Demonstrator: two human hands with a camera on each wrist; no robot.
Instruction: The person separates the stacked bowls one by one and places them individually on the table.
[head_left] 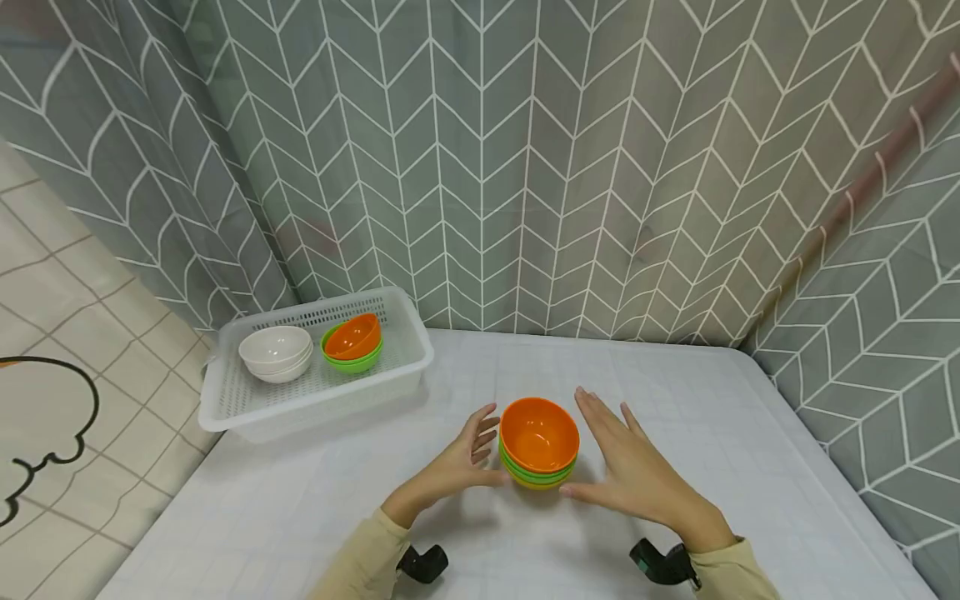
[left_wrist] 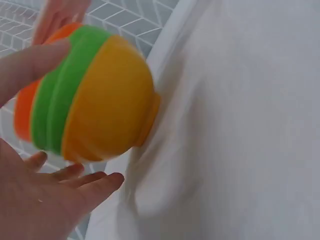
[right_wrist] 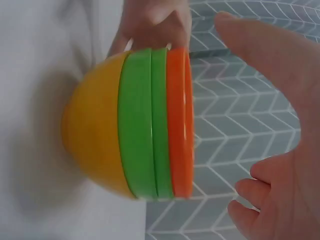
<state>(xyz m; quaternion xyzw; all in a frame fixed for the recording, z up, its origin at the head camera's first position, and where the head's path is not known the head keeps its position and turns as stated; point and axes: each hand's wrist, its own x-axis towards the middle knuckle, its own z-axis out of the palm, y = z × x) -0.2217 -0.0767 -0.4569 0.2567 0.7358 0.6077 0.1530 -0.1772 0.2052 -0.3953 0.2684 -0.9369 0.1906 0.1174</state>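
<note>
Nearest the head camera, tan sleeves (head_left: 360, 554) lead to two hands flanking a bowl stack (head_left: 538, 450) upright on the white cloth (head_left: 720, 417). The left hand (head_left: 459, 467), at eight o'clock, has loosely bent, parted fingers; whether its thumb touches is unclear. The right hand (head_left: 633, 475), at four, is spread wide, holding nothing. A white basket (head_left: 337, 410) sits at ten. The glossy bowls look light, stiff and slippery; gripping the bottom yellow bowl (right_wrist: 97, 125) from nine and three should support the whole stack.
</note>
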